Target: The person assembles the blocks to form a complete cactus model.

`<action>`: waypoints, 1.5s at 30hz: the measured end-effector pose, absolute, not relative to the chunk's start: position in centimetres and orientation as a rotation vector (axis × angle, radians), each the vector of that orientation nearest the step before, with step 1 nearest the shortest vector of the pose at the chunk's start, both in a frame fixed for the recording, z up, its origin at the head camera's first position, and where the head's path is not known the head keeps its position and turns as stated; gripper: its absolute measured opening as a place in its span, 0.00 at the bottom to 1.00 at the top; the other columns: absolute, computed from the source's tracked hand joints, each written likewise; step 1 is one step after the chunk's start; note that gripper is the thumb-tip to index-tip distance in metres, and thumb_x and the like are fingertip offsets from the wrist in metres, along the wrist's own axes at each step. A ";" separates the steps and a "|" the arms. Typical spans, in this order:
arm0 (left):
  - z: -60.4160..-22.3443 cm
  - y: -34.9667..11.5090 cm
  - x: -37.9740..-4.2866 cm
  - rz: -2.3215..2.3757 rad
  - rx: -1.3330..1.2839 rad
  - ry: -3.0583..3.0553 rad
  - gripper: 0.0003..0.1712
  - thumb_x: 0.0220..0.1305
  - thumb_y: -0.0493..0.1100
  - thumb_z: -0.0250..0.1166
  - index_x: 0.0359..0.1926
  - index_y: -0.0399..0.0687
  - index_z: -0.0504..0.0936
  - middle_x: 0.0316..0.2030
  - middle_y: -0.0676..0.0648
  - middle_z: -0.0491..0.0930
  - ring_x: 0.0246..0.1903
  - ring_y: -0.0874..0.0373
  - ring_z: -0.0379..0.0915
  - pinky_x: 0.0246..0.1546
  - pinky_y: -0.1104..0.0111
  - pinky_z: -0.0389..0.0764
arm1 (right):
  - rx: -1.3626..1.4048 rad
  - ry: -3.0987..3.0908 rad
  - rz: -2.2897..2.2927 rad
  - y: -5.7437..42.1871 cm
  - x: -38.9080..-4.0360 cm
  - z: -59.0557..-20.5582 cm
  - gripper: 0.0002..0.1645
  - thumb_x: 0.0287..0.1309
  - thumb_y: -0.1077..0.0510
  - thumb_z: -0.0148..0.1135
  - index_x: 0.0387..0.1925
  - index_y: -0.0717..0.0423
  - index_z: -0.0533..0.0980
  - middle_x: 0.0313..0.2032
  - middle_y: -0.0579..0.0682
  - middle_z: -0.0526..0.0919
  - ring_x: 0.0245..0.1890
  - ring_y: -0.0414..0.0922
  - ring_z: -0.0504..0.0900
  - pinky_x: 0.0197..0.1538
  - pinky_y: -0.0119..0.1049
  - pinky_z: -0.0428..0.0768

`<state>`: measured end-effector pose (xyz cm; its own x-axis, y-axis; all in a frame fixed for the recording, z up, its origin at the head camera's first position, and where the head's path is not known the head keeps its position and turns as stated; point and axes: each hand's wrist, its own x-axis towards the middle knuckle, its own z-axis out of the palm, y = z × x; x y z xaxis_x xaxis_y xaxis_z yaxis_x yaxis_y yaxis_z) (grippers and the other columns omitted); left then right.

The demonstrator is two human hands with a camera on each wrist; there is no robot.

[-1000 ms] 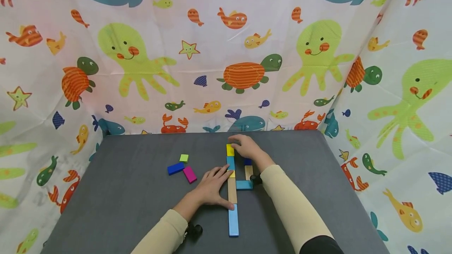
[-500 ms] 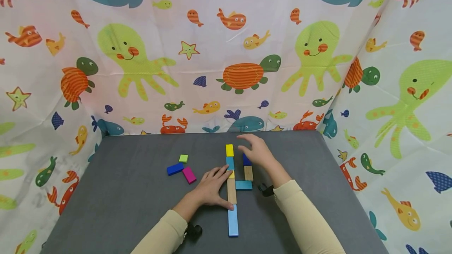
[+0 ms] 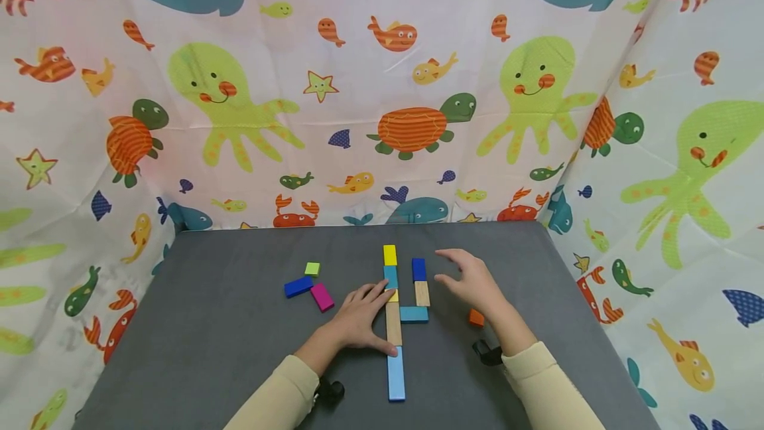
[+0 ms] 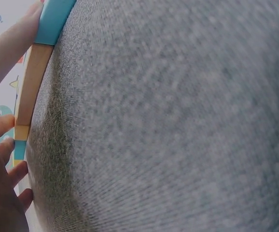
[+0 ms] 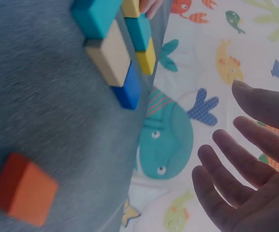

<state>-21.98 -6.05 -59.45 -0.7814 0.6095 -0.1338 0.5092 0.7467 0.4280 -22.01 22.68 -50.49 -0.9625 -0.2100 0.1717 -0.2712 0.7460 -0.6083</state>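
Three clustered blocks (image 3: 299, 286) lie left of the block row (image 3: 394, 324).

A dark grey desk (image 3: 209, 330) with a matte top stretched toward a far wall of white fabric (image 3: 370, 81), which also closed in the left and right sides. Light creases crossed the cloth, printed with green octopuses (image 3: 205, 75), orange-shelled turtles (image 3: 412, 128), blue whales (image 3: 420, 210) and red crabs (image 3: 295, 219). A faint pinkish tinge coloured its far left part.

long light-blue rectangular block (image 3: 396, 375) lying flat, nearest of five end to end, long plain-wood block (image 3: 394, 322) next, then partly covered small yellow block (image 3: 394, 296), teal block (image 3: 390, 275), bright-yellow block (image 3: 390, 255) farthest
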 end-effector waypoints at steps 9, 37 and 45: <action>-59.5 -6.1 -21.9 0.539 0.879 2.685 0.76 0.42 0.86 0.72 0.86 0.62 0.53 0.86 0.52 0.46 0.81 0.46 0.47 0.77 0.40 0.54 | 0.287 -2.885 1.012 25.0 -19.3 -51.9 0.33 0.62 0.60 0.77 0.67 0.61 0.78 0.64 0.63 0.81 0.60 0.61 0.81 0.61 0.61 0.82; -59.3 -6.1 -21.8 0.551 0.888 2.691 0.76 0.42 0.85 0.73 0.86 0.61 0.54 0.86 0.51 0.46 0.81 0.46 0.48 0.77 0.40 0.55 | 0.099 -3.113 0.980 28.7 -16.6 -56.0 0.28 0.51 0.69 0.80 0.56 0.59 0.84 0.51 0.58 0.84 0.49 0.56 0.82 0.53 0.57 0.82; -59.2 -6.1 -21.8 0.566 0.874 2.682 0.76 0.41 0.85 0.73 0.85 0.60 0.55 0.86 0.51 0.47 0.81 0.45 0.48 0.77 0.40 0.55 | 0.115 -3.097 1.013 28.6 -16.9 -55.8 0.19 0.57 0.68 0.77 0.51 0.58 0.86 0.41 0.51 0.83 0.38 0.46 0.78 0.45 0.46 0.80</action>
<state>-21.82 -6.14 -59.21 -0.7840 0.6079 -0.1259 0.5051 0.7425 0.4399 -16.93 28.63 -55.76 -0.9905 -0.1034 -0.0910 -0.0296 0.8051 -0.5924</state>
